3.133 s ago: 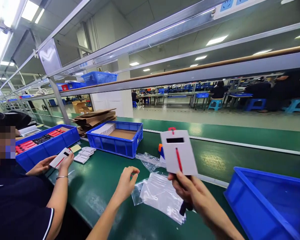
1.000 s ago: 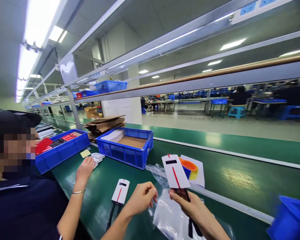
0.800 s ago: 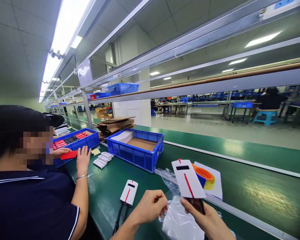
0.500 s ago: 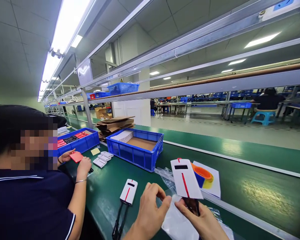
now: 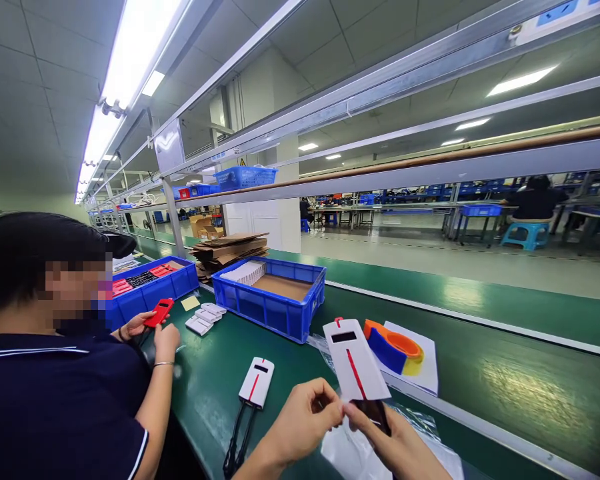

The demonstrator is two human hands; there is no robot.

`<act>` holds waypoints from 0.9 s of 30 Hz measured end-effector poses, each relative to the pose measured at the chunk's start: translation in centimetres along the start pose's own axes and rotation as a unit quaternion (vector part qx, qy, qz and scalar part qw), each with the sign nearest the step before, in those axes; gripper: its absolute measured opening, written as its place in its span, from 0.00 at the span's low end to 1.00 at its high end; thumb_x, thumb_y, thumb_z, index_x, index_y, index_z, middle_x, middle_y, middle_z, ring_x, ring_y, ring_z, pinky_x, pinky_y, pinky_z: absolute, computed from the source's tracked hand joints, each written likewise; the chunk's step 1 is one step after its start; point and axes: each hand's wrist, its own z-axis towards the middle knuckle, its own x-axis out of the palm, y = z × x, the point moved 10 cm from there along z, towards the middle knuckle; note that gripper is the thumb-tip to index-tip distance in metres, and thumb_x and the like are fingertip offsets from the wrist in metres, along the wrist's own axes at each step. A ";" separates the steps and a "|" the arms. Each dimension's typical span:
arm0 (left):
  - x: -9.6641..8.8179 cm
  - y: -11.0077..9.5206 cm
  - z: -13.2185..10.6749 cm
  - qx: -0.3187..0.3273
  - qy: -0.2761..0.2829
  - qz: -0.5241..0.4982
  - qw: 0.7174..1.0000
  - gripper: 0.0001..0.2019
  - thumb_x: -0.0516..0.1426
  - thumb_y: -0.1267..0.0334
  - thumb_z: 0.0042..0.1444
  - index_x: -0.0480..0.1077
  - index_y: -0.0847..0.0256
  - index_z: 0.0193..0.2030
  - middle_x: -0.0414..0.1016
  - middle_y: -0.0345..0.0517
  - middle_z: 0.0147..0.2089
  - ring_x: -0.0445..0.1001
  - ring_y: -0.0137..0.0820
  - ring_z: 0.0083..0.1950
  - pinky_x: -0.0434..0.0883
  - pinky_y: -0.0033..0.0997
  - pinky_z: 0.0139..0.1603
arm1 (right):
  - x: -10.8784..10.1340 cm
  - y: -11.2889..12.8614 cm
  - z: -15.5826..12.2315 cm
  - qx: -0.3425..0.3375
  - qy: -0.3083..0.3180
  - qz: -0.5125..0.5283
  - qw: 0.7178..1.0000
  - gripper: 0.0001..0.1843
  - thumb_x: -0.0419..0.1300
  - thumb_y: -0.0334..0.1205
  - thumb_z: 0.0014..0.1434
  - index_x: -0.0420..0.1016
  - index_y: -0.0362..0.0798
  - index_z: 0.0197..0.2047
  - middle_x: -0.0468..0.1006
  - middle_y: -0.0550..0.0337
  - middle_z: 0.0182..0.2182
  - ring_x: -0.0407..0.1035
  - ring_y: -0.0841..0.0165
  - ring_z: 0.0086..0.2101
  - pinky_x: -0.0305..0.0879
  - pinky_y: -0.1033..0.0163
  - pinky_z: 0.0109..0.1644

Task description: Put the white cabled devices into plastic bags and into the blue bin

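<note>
My right hand (image 5: 397, 437) grips a white card-shaped device (image 5: 366, 373) by its dark lower end. The device stands tilted up, with a black window and a red stripe on its face. Close beside it, my left hand (image 5: 305, 417) is pinched, thumb against fingers, its tips meeting my right thumb; whatever lies between them is too small to make out. Clear plastic bags (image 5: 347, 457) lie below my hands. Left of them, a similar white device (image 5: 263, 380) rests on the green bench with black cables (image 5: 237, 433) trailing from it.
An orange, blue and yellow strap-like roll (image 5: 393, 350) sits on a white sheet (image 5: 430, 360). Beyond stand a blue bin (image 5: 280, 320) with white pieces and a stack of cardboard (image 5: 230, 247). At left, a co-worker (image 5: 55, 400) handles a red device (image 5: 159, 312) near white parts (image 5: 205, 319).
The white device in my right hand has shifted slightly left and tipped. My left fingertips have come together against my right thumb. The co-worker's red device has turned to show its window.
</note>
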 end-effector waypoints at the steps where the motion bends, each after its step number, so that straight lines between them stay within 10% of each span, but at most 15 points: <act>1: 0.0 -0.1 -0.2 0.002 0.003 0.011 1.000 0.18 0.64 0.48 0.55 0.67 0.60 0.30 0.69 0.40 0.29 0.63 0.29 0.32 0.61 0.30 0.35 | -0.1 0.0 0.0 0.003 0.005 0.001 1.000 0.22 0.66 0.62 0.54 0.77 0.52 0.25 0.81 0.59 0.26 0.75 0.57 0.33 0.71 0.59 0.40; 8: -1.9 -1.2 -1.7 0.049 -0.042 0.060 0.996 0.15 0.60 0.50 0.61 0.70 0.60 0.33 0.70 0.41 0.32 0.67 0.33 0.36 0.65 0.32 0.40 | -2.5 0.5 0.1 0.011 -0.044 -0.042 0.998 0.24 0.66 0.64 0.53 0.76 0.50 0.25 0.79 0.57 0.26 0.72 0.56 0.33 0.66 0.55 0.40; 13: -2.7 -1.8 -1.8 0.111 -0.061 0.042 0.991 0.21 0.60 0.45 0.64 0.73 0.59 0.54 0.74 0.54 0.56 0.70 0.42 0.59 0.64 0.39 0.62 | -1.5 1.1 -0.2 0.003 0.001 -0.036 0.999 0.25 0.64 0.65 0.55 0.76 0.51 0.25 0.79 0.57 0.27 0.71 0.57 0.33 0.66 0.57 0.41; 19: -1.5 1.4 -0.6 0.001 0.014 -0.068 0.998 0.27 0.69 0.38 0.48 0.70 0.62 0.33 0.71 0.41 0.28 0.68 0.29 0.29 0.65 0.29 0.35 | -1.8 1.7 -0.6 0.016 0.004 -0.038 0.999 0.24 0.64 0.64 0.55 0.76 0.51 0.25 0.78 0.58 0.27 0.71 0.57 0.34 0.66 0.58 0.41; 27: -1.0 -0.4 -1.1 0.002 0.023 0.011 1.000 0.18 0.65 0.49 0.53 0.71 0.63 0.28 0.70 0.39 0.24 0.66 0.27 0.25 0.63 0.27 0.29 | -0.8 0.7 -0.5 0.028 0.059 -0.039 0.997 0.19 0.69 0.57 0.49 0.78 0.49 0.32 0.80 0.59 0.30 0.73 0.59 0.35 0.68 0.61 0.39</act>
